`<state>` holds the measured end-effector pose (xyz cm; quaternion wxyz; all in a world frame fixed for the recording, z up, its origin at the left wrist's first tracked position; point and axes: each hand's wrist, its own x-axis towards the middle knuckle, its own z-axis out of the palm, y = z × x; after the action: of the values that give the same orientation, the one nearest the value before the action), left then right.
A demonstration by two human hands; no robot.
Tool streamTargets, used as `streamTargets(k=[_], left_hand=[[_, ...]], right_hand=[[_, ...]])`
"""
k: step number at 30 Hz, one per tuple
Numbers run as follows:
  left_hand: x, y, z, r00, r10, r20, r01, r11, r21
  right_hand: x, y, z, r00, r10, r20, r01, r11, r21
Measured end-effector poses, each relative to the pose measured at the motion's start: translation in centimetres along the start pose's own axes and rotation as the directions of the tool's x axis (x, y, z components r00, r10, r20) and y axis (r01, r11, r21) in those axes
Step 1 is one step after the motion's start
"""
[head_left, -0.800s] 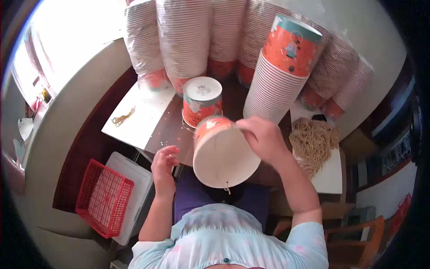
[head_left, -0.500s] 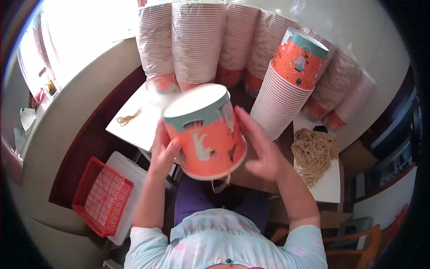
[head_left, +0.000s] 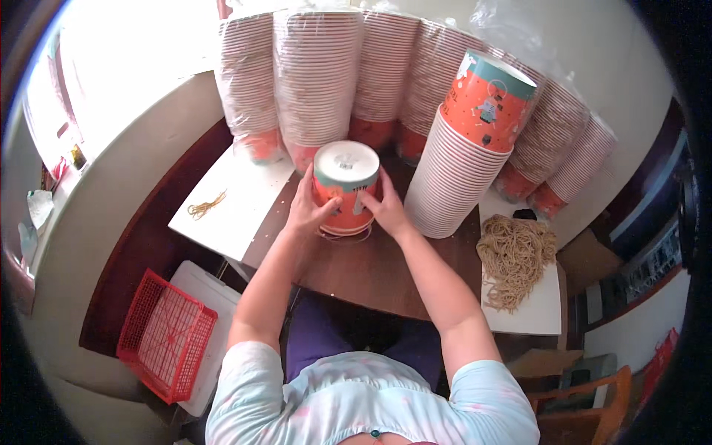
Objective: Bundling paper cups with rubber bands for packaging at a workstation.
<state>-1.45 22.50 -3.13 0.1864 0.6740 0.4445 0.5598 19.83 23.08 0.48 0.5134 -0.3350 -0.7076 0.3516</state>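
An orange paper bucket (head_left: 347, 165) with a green band stands upside down on the brown table (head_left: 341, 271), its white bottom facing up. My left hand (head_left: 308, 209) is closed round its left side, thumb on the front. Against the right side, my right hand (head_left: 387, 211) grips it in the same way. A loop of thin cord (head_left: 345, 236) shows at the bucket's lower rim; how it is fixed there is hidden. Just right of my right hand rises a tall stack of nested buckets (head_left: 454, 178), with a printed orange bucket (head_left: 488, 104) uppermost, also upside down.
Plastic-wrapped stacks of buckets (head_left: 315, 81) line the back. A heap of tan cords (head_left: 515, 259) lies on the white surface at right, and a few strands (head_left: 206, 205) lie at left. Lower left is a red basket (head_left: 167, 337); lower right, a wooden chair (head_left: 610, 408).
The bucket has gone from tilted in the air near my body to resting on the table, farther away. Both hands moved forward with it, and the right one now grips its side.
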Motion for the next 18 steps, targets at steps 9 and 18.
streamTargets(k=[9, 18], left_hand=[[-2.6, 10.2, -0.1, 0.959, 0.206, -0.197, -0.132, 0.934, 0.331], [7.3, 22.5, 12.4, 0.976, 0.21, -0.052, -0.2, 0.968, 0.154]], right_hand=[[-0.4, -17.5, -10.3, 0.66, -0.741, -0.122, 0.328, 0.431, -0.84], [9.1, -23.3, -20.8, 0.943, -0.311, -0.115, 0.041, 0.452, -0.891]])
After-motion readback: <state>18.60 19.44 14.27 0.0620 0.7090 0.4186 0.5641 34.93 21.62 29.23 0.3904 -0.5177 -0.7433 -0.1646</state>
